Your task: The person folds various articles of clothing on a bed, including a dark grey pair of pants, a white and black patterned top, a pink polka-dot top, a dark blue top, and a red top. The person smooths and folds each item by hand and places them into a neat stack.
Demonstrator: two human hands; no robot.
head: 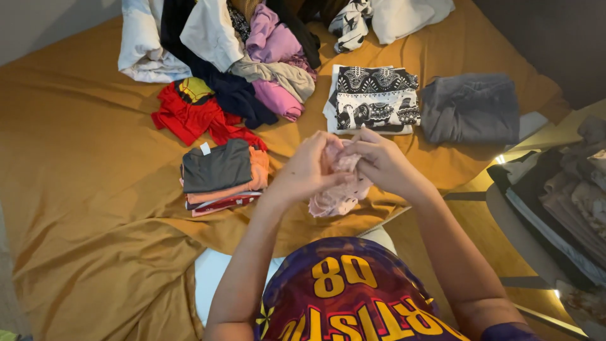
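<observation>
Both my hands hold a small pale pink garment [334, 201] bunched up above the edge of the bed. My left hand [307, 167] grips its left side and my right hand [380, 161] pinches its top right. The lower part of the cloth hangs below my fingers. To the left of my hands sits a short stack of folded clothes [221, 173], dark grey on top, then orange and pink layers.
A mustard-coloured sheet [82, 189] covers the bed. A loose heap of unfolded clothes [233, 57] lies at the back, with a red garment [189, 113] at its front. A black-and-white patterned folded pile [374, 98] and a grey folded pile [470, 108] lie behind my hands. More clothes are stacked at the right [571, 199].
</observation>
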